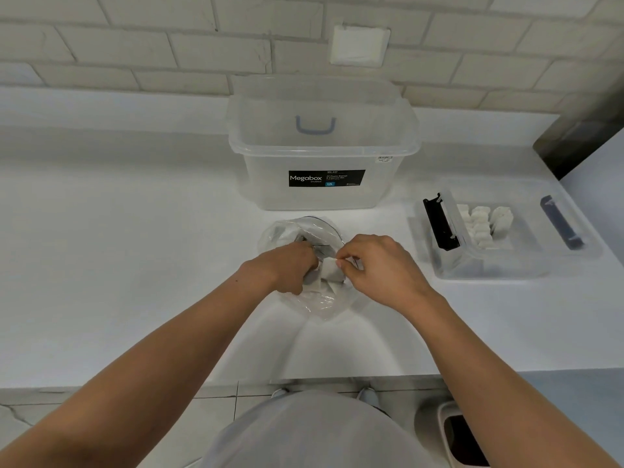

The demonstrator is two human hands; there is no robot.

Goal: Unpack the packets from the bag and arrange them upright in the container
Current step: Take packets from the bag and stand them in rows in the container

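Both at work over the bag, which lies on the white surface directly under the two grips.

Left grip: fingers curled down into the bag mouth, closed on the clear plastic there. Whether it also holds any contents, I cannot tell.

Right grip: thumb and forefinger pinched together on a white packet. The packet sits between the two grips, just inside the bag opening, touching the right fingertips and close against the left knuckles. More white pieces show through the plastic below it, too crumpled to count.

Container: low, clear, on the surface well off to the outer side of the right grip. A black latch stands at its end nearer the right grip, and a blue-grey latch at its farther end. Inside, standing packets are lined up on edge in rows, nearer the black latch than the other.

Megabox bin: tall, clear, open-topped, black label facing the person, just beyond both grips and apart from the bag.

Wall plate, white, is on the brick wall far beyond the grips. Floor bin is below the surface edge, under the right forearm.
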